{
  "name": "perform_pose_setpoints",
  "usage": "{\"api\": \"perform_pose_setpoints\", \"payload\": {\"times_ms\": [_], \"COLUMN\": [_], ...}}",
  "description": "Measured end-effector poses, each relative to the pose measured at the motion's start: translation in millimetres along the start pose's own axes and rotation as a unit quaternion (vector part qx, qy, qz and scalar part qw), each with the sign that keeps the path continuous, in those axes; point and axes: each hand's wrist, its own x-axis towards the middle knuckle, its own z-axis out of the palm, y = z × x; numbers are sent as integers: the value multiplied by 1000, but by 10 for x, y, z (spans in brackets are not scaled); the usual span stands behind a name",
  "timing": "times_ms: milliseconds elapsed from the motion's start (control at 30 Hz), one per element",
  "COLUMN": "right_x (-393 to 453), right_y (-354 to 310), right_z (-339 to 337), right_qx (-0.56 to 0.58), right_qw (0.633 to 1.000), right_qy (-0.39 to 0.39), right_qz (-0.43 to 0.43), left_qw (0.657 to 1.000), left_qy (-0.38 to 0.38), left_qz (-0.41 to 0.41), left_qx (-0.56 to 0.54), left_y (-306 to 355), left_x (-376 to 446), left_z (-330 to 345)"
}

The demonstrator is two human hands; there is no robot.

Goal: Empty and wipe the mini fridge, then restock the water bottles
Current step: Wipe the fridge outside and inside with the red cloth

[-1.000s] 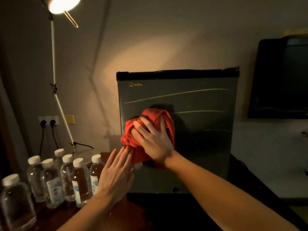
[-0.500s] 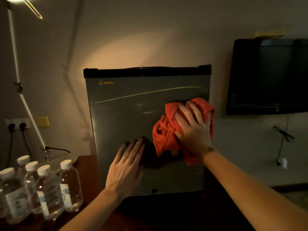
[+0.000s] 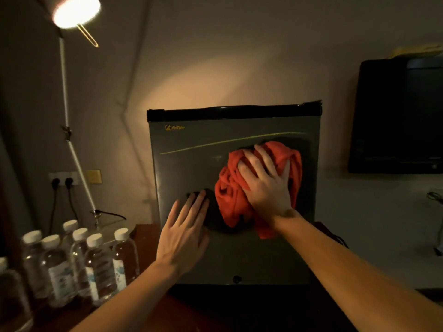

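A grey mini fridge [image 3: 191,164] with a black top stands closed on a dark wooden surface. My right hand [image 3: 266,185] presses a bunched red cloth [image 3: 230,195] flat against the right half of the door, fingers spread. With straight fingers, my left hand [image 3: 184,231] rests flat on the lower left of the door. Several water bottles [image 3: 96,264] with white caps stand to the left of the fridge.
A lit desk lamp [image 3: 74,10] on a thin white arm stands behind the bottles. Wall sockets [image 3: 63,179] with two black plugs sit on the left wall. A dark TV screen [image 3: 395,116] hangs on the wall at the right.
My right hand has carried the red cloth from the door's left side across to its right side. My left hand went from beside the bottles onto the lower door and stays there.
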Motion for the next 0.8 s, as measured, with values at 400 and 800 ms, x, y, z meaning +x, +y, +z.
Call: {"api": "perform_pose_setpoints", "payload": {"times_ms": [400,800], "right_x": [395,717], "right_y": [-868,-1462], "right_z": [72,135], "right_qx": [32,46], "right_qw": [989,984], "right_qy": [15,-22], "right_qz": [-144,-169], "left_qw": [999,996], "left_qy": [13,76], "left_qz": [-43,-38], "left_qx": [-8,-37], "left_y": [-464,-708], "left_x": [-297,-360], "left_z": [34,-41]}}
